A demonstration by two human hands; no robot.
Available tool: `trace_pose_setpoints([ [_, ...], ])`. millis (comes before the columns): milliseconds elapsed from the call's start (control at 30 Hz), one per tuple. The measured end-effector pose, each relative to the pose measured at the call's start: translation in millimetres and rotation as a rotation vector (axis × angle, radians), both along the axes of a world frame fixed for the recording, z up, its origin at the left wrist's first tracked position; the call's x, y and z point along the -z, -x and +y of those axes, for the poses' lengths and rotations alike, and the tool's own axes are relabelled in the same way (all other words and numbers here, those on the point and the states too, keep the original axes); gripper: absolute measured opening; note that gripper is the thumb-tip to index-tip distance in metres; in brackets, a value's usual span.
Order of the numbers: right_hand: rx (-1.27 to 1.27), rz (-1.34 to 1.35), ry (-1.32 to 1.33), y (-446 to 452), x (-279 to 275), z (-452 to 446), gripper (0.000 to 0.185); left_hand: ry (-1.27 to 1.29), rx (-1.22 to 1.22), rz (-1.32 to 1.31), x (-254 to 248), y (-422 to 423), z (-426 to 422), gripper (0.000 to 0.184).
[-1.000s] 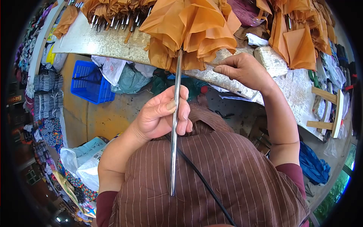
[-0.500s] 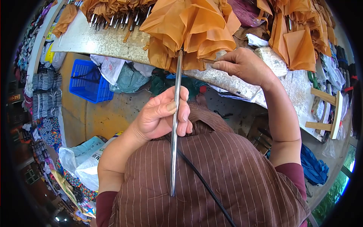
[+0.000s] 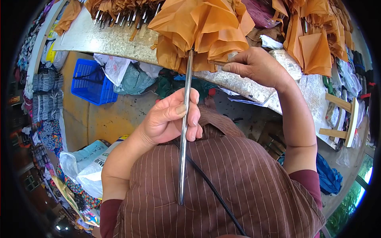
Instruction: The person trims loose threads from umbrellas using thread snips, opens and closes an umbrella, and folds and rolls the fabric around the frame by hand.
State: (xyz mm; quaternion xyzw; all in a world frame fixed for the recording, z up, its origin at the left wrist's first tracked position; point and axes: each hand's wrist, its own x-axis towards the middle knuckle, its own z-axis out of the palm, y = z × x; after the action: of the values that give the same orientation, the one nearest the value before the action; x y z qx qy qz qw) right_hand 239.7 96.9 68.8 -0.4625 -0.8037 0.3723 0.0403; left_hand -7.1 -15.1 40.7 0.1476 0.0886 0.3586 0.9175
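An orange umbrella hangs with its loosely folded canopy at the table edge and its bare metal shaft pointing down toward my lap. Around the middle of that shaft, my left hand is closed, thumb in front and fingers curled behind. At the lower right rim of the canopy, my right hand pinches thumb and forefinger together. A thin dark sliver shows between those fingertips and the cloth; it is too small to name.
More orange umbrellas lie at the back of the worn table, shafts outward, with others at right. A blue crate and plastic bags stand below. A wooden frame sits at the right edge. A black cord crosses my apron.
Both hands keep their grips, nearly still. The view has shifted slightly, and the canopy appears a little higher and further right.
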Motion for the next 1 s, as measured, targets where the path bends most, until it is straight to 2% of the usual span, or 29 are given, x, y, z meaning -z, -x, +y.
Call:
trace_pose_setpoints([
  [1000,-0.024,-0.065,-0.073,11,-2,7,0.032,-0.002,-0.003,0.004,0,-3,-1,0.027],
])
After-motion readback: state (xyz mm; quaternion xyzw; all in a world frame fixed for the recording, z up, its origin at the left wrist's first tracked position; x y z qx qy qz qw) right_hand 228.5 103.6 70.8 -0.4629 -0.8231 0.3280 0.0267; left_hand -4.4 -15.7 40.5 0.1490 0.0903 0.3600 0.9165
